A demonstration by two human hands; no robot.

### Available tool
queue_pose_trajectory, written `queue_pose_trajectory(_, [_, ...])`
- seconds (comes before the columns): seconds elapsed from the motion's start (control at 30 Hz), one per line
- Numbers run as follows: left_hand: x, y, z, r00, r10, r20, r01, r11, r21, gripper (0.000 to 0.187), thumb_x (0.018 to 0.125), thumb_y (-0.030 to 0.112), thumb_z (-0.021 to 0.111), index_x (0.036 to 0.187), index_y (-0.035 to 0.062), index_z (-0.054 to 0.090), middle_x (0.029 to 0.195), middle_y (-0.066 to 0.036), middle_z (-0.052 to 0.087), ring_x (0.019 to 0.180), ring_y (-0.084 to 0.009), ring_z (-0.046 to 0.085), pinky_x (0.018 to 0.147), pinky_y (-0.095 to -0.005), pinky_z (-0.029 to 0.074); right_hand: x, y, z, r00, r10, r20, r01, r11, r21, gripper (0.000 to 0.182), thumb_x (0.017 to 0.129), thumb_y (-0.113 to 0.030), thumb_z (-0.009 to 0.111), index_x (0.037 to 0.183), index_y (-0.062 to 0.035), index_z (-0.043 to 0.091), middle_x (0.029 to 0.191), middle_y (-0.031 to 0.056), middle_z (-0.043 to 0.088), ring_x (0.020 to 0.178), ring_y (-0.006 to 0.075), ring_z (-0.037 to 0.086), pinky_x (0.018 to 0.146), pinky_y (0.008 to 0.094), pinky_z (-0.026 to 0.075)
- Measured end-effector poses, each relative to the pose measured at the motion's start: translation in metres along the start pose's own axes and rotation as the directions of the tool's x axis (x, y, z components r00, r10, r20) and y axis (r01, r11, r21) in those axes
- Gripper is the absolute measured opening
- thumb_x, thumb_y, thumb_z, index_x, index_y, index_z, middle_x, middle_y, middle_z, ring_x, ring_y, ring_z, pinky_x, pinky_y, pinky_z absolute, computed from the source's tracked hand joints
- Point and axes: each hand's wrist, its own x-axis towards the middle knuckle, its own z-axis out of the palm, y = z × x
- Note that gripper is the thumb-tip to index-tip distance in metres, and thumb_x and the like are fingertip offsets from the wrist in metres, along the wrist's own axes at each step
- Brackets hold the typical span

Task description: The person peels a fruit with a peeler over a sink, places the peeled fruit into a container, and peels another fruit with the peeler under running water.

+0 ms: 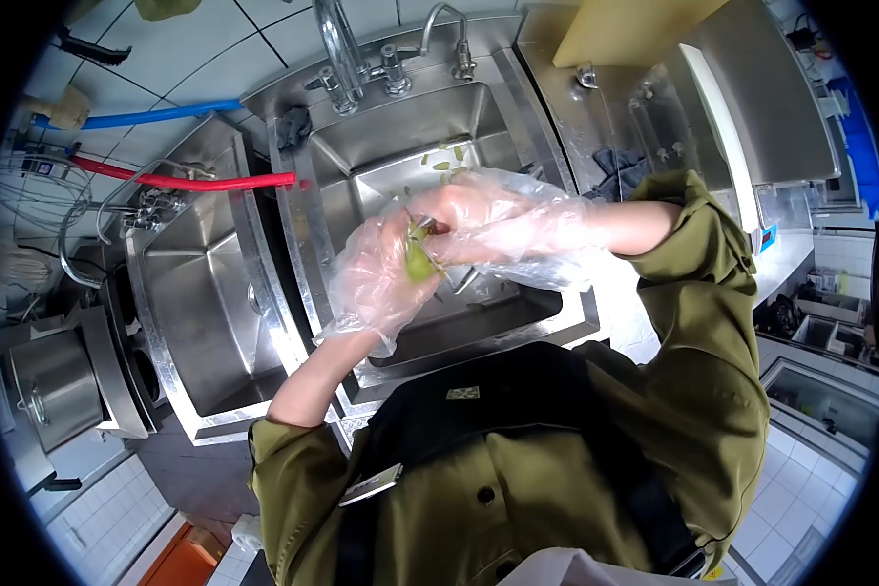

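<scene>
My left hand (369,269), in a clear plastic glove, is closed around a small green fruit or vegetable (420,262) above the sink (350,162). Its exact kind is hard to make out, as fingers cover part of it. My right hand (469,217), gloved the same way, presses against its top with bent fingers. A small dark reddish spot shows between those fingers, but what they grip is hidden. Green scraps (443,166) lie scattered on the sink's bottom beyond my hands.
A faucet (340,49) and a thinner curved tap (463,64) rise behind the sink. To the left are a second sink (210,303), a red hose (205,183) and a blue hose (166,115). Dark cloths (619,172) lie on the right counter, near a yellow board (625,31).
</scene>
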Motion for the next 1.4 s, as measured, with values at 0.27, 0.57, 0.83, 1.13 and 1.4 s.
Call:
queue_pose_trajectory(0.27, [0.005, -0.003, 0.014, 0.997, -0.072, -0.033, 0.067, 0.991, -0.116, 0.050, 0.071, 0.020, 0.065, 0.117, 0.0091, 0.047, 0.102, -0.018, 0.056, 0.094, -0.0354, 0.057, 0.079, -0.0463, 0.048, 0.010, 0.020, 0.022, 0.997, 0.061, -0.040, -0.046, 0.951, 0.306, 0.023, 0.079, -0.016, 0.060, 0.099, -0.0066, 0.061, 0.070, 0.0071, 0.061, 0.061, 0.0130, 0.056, 0.059, 0.0293, 0.044])
queue_pose_trajectory(0.57, [-0.006, -0.012, 0.021, 0.983, -0.016, -0.185, -0.020, 0.982, -0.187, 0.068, 0.062, 0.024, 0.074, 0.121, 0.0108, 0.043, 0.108, -0.015, 0.053, 0.097, -0.0346, 0.055, 0.081, -0.0448, 0.047, -0.008, 0.056, 0.053, 0.969, 0.244, -0.047, -0.064, 0.428, 0.901, 0.017, 0.083, -0.020, 0.066, 0.090, -0.0055, 0.060, 0.071, -0.0048, 0.051, 0.066, 0.0028, 0.047, 0.058, 0.0189, 0.036])
queue_pose_trajectory(0.83, [-0.008, -0.013, 0.017, 0.979, 0.081, -0.188, -0.088, 0.996, -0.033, 0.068, 0.063, 0.023, 0.074, 0.122, 0.0099, 0.043, 0.108, -0.016, 0.052, 0.097, -0.0350, 0.054, 0.080, -0.0446, 0.047, -0.023, 0.056, 0.041, 0.993, 0.116, -0.008, -0.098, 0.872, 0.480, 0.031, 0.089, -0.020, 0.058, 0.112, -0.0020, 0.051, 0.106, 0.0052, 0.049, 0.104, 0.0109, 0.046, 0.087, 0.0252, 0.037])
queue_pose_trajectory(1.13, [-0.003, -0.005, 0.030, 0.964, 0.043, -0.263, -0.061, 0.996, -0.061, 0.055, 0.067, 0.021, 0.073, 0.115, 0.0100, 0.050, 0.100, -0.013, 0.056, 0.090, -0.0319, 0.058, 0.078, -0.0414, 0.047, 0.002, 0.013, 0.018, 0.927, 0.328, 0.184, -0.362, 0.911, 0.200, 0.024, 0.085, -0.014, 0.058, 0.107, -0.0054, 0.051, 0.100, 0.0081, 0.053, 0.090, 0.0111, 0.051, 0.074, 0.0273, 0.042])
queue_pose_trajectory(1.4, [-0.001, -0.030, 0.034, 0.973, -0.218, -0.080, 0.073, 0.612, -0.787, 0.066, 0.065, 0.008, 0.078, 0.121, 0.0070, 0.045, 0.108, -0.007, 0.057, 0.091, -0.0149, 0.059, 0.077, -0.0277, 0.049, 0.006, 0.064, 0.022, 0.978, 0.206, 0.016, -0.114, 0.473, 0.874, 0.024, 0.086, -0.026, 0.058, 0.097, -0.0045, 0.060, 0.090, 0.0041, 0.058, 0.060, 0.0112, 0.052, 0.052, 0.0231, 0.040])
